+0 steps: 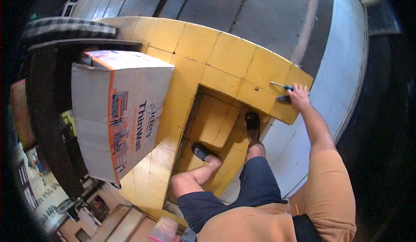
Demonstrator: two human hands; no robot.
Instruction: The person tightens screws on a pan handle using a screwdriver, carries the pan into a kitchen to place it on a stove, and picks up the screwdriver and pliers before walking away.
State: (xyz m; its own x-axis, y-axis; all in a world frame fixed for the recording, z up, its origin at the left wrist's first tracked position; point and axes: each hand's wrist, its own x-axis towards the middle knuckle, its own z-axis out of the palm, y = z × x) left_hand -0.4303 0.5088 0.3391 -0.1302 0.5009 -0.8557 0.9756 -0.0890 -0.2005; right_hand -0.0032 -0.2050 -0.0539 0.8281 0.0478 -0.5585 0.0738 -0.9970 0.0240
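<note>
My right hand (298,95) reaches to the corner of the yellow tiled ledge (225,53), fingers apart over the handle of a screwdriver (288,87). The screwdriver lies on the tiles, its shaft pointing left. A dark tool (284,99) of unclear kind lies just below it, beside my palm. At the bottom edge, my left hand (165,229) is blurred and partly cut off, near something pink (155,238); its fingers cannot be made out.
A large white and orange cardboard box (136,107) stands at the left, beside a dark piece of furniture (47,107). My sandalled feet are in a recessed yellow step (212,116). Grey slabs (212,8) lie beyond the ledge; white tiles (342,47) run along the right.
</note>
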